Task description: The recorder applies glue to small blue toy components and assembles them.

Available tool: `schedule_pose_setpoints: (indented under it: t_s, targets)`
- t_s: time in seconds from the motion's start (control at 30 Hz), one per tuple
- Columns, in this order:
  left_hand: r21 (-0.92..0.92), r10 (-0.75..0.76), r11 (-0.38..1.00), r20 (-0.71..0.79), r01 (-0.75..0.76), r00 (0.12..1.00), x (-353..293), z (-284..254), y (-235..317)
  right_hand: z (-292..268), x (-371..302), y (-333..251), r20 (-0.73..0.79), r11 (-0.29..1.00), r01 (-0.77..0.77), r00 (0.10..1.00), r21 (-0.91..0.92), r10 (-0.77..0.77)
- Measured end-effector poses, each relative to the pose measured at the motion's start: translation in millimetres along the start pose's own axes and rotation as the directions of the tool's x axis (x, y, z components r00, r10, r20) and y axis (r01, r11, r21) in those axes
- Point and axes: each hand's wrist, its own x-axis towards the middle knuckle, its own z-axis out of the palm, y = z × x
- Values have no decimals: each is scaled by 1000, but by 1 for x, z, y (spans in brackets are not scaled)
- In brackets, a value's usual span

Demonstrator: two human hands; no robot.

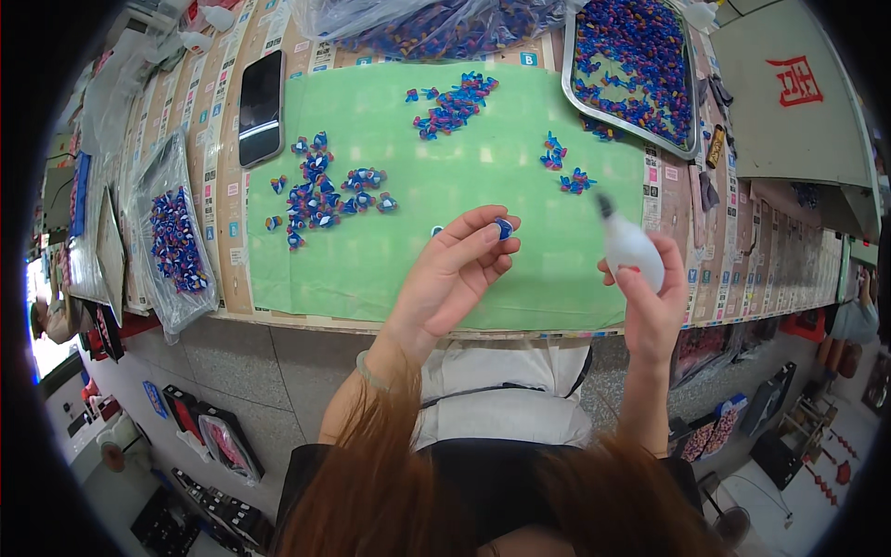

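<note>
Between the thumb and fingers of my left hand (461, 264) is a small blue plastic piece (504, 228), held above the green sheet (520, 288). My right hand (654, 292) is closed around a white squeeze bottle (634, 252), its dark tip pointing up and to the left. A small white-and-blue piece (437, 231) lies beside my left hand, partly hidden by it. Left on the sheet is a group of blue-and-white pieces (316, 200). Farther back lies a pile of blue and red pieces (455, 107), and two small clusters (577, 181) rest near the bottle tip.
A metal tray (566, 70) of blue and red pieces stands at the back right. A clear bag (408, 28) of pieces lies at the back. A phone (262, 107) rests at the left, beyond a plastic-lined tray (206, 246) with more pieces. The table's front edge is close to me.
</note>
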Motion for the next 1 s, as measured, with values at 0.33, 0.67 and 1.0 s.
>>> schedule_pose_setpoints:
  t_s: [0.33, 0.67, 1.0]
  targets:
    - [-56, -61, 997, 11, 61, 998, -2, -4, -2, 24, -13, -13, 68, 861, 452, 891, -235, -449]
    - [-50, -69, 996, 5, 69, 998, -2, -3, -4, 28, -11, -7, 79, 834, 444, 892, -329, -444]
    - [-46, -63, 997, 15, 63, 998, -2, -3, -4, 30, -10, -10, 41, 857, 424, 901, -294, -432]
